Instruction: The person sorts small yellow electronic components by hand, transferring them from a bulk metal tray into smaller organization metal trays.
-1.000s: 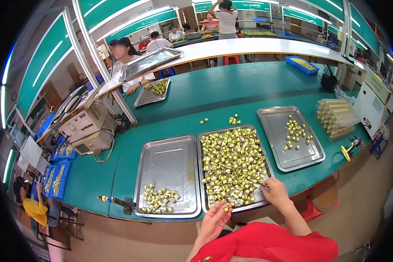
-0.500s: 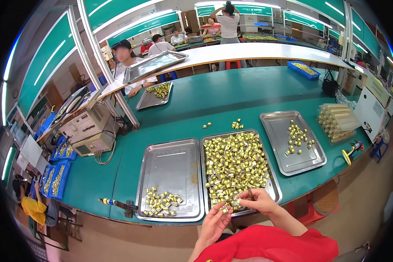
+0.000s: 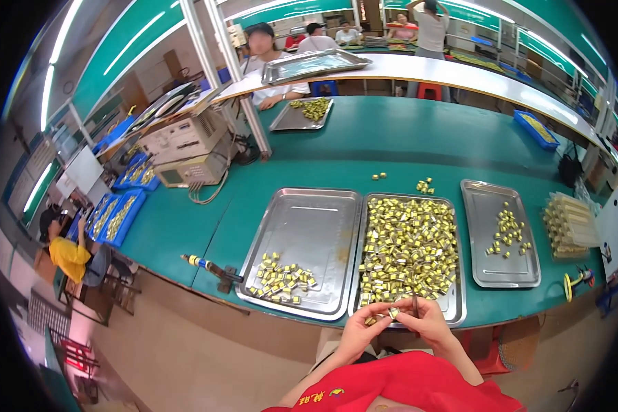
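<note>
1. Two bare hands, left hand (image 3: 360, 333) and right hand (image 3: 429, 324), at the heaped tray's (image 3: 459, 305) near edge.
2. One yellow-and-silver block (image 3: 393, 312), over that edge: right of the left hand, left of the right hand, neither clearly nearer; long axis too small to tell.
3. Grip, left hand: fingertips pinched on the block.
4. Grip, right hand: closed round a dark slim tool (image 3: 415, 302).
5. Two sparsely filled trays, left tray (image 3: 309, 233) and right tray (image 3: 505, 275), flanking the heaped tray, on the green worktop (image 3: 405, 144).
</note>
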Action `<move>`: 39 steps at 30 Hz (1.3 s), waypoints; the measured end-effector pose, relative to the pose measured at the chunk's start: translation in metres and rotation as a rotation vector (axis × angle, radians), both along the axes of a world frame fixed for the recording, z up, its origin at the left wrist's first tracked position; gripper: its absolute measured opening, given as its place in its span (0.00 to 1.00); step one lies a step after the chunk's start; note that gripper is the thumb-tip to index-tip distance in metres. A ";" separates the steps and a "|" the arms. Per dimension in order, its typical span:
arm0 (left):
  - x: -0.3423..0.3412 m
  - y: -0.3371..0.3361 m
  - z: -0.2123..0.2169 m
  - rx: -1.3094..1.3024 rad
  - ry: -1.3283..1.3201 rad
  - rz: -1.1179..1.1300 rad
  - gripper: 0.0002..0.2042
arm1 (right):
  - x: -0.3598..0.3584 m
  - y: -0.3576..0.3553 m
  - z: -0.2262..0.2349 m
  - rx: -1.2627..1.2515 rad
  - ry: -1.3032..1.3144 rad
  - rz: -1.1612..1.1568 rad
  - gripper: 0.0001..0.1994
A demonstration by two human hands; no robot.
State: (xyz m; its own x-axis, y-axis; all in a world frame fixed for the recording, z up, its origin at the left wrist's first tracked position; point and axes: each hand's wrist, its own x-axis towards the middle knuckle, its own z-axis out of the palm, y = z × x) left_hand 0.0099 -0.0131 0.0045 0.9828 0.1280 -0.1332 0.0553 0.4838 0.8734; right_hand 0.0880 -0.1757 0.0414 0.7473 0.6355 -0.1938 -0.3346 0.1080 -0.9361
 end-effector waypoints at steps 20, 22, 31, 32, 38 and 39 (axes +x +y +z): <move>0.004 0.004 -0.011 0.188 -0.036 0.003 0.14 | 0.004 -0.001 -0.011 -0.085 0.014 -0.052 0.15; 0.003 0.004 -0.010 0.204 -0.031 0.013 0.16 | 0.005 0.001 -0.015 -0.068 -0.014 -0.044 0.15; -0.003 0.015 -0.012 0.242 -0.107 0.019 0.15 | 0.009 0.019 -0.026 0.072 -0.058 0.015 0.12; -0.004 0.015 -0.012 0.213 -0.117 0.034 0.15 | 0.007 0.019 -0.026 0.076 -0.035 0.030 0.12; -0.017 0.020 -0.011 0.416 -0.340 0.147 0.16 | 0.003 0.023 -0.021 0.010 -0.058 0.113 0.12; -0.021 0.023 -0.012 0.393 -0.286 0.101 0.17 | 0.001 0.025 -0.020 0.000 -0.014 0.089 0.12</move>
